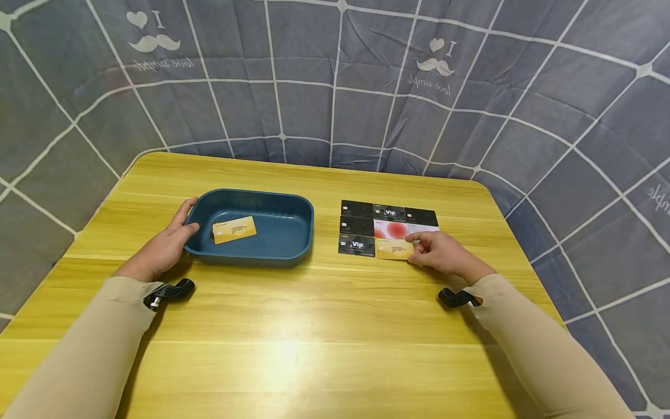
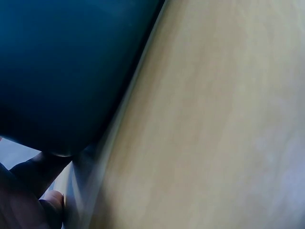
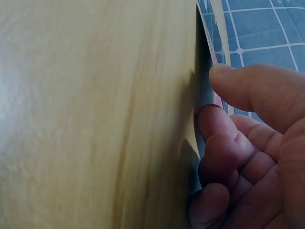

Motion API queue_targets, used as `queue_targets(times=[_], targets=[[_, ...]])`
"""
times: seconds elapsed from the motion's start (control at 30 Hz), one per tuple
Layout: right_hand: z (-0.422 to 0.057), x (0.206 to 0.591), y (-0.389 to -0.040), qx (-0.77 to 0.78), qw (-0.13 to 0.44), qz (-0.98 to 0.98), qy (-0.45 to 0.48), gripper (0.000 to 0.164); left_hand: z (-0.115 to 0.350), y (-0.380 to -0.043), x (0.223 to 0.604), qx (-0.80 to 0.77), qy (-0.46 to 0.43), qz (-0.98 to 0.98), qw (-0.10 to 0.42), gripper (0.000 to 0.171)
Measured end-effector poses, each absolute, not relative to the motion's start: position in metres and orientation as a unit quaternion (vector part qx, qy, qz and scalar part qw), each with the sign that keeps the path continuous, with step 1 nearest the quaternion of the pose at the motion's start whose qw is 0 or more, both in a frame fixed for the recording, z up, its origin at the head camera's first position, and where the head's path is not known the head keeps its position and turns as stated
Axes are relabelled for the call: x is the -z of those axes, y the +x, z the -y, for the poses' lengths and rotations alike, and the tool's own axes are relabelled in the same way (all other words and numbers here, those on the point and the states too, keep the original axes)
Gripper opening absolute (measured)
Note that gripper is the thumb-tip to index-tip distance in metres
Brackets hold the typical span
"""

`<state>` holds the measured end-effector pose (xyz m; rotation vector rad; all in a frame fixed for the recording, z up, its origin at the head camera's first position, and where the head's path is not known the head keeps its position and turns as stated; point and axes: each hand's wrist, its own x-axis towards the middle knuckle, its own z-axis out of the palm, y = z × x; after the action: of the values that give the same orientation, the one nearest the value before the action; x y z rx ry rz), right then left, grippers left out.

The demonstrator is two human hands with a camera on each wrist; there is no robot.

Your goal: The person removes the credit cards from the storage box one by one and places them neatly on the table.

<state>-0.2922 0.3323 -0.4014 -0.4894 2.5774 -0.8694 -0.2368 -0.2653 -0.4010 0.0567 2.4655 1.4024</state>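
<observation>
At the left corner of a dark blue rectangular tray [image 1: 277, 231], my left hand [image 1: 164, 241] grips the rim, thumb and fingers spread along it. Inside the tray lies a gold card [image 1: 235, 229], with a dark edge showing beneath its left end. My right hand [image 1: 442, 251] pinches the right end of another gold card [image 1: 394, 249] between thumb and index finger. This card is at the front of a block of cards on the table. Right behind it is a pink and white card [image 1: 392, 229], partly covered by my fingers. In the right wrist view, the other fingers [image 3: 219, 155] are curled.
Several black cards, among them a VIP card [image 1: 357, 245] at the front left and another black card [image 1: 421, 217] at the back right, lie edge to edge. Behind the wooden table [image 1: 282, 326] hangs a grey cloth [image 1: 309, 110] with white lines.
</observation>
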Motion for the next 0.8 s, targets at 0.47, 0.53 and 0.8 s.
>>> queue_targets(times=[0.47,0.53,0.8], targets=[[-0.3301,0.4006,-0.293,0.306,0.195,-0.917,-0.165,0.048,0.2653,-0.2386,0.4008,-0.487,0.024,-0.86,0.151,0.064],[-0.33,0.401,-0.2931,0.306,0.195,-0.917,-0.165,0.048,0.2653,-0.2387,0.4007,-0.487,0.024,-0.86,0.151,0.064],[-0.3292,0.4025,-0.294,0.3,0.193,-0.919,-0.167,0.049,0.2651,-0.2376,0.3998,-0.487,0.024,-0.86,0.149,0.064]])
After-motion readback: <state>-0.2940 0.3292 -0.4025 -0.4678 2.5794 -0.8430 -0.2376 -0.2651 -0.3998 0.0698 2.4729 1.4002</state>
